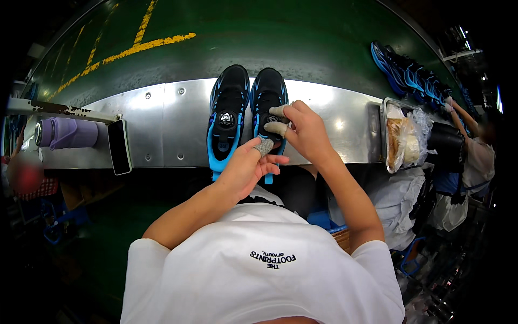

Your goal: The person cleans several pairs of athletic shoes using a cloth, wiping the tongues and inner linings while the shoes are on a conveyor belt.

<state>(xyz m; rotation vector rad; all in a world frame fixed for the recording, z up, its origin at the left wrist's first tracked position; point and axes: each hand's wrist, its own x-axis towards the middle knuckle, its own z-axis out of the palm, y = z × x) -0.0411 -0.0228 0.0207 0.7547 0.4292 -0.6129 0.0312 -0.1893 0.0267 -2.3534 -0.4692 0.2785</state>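
Two black sneakers with blue soles stand side by side on the metal ledge, toes pointing away from me. The left sneaker (226, 116) has a round dial (227, 119) on its tongue and stands untouched. My right hand (305, 129), with pale covers on thumb and forefinger, closes round the dial of the right sneaker (268, 89). That dial is partly hidden by the fingers. At the heel opening of the same shoe is my left hand (253, 164), a grey cover on one finger, the other fingers stretched apart. A blue heel loop (268, 179) hangs below it.
A lilac bottle (70, 133) and a phone (120, 147) lie at left on the metal ledge (178, 124). A tray (386, 135) with bagged items sits at right. Beyond is a green belt (259, 38) with a row of sneakers (413, 75); a person (477, 146) reaches toward them.
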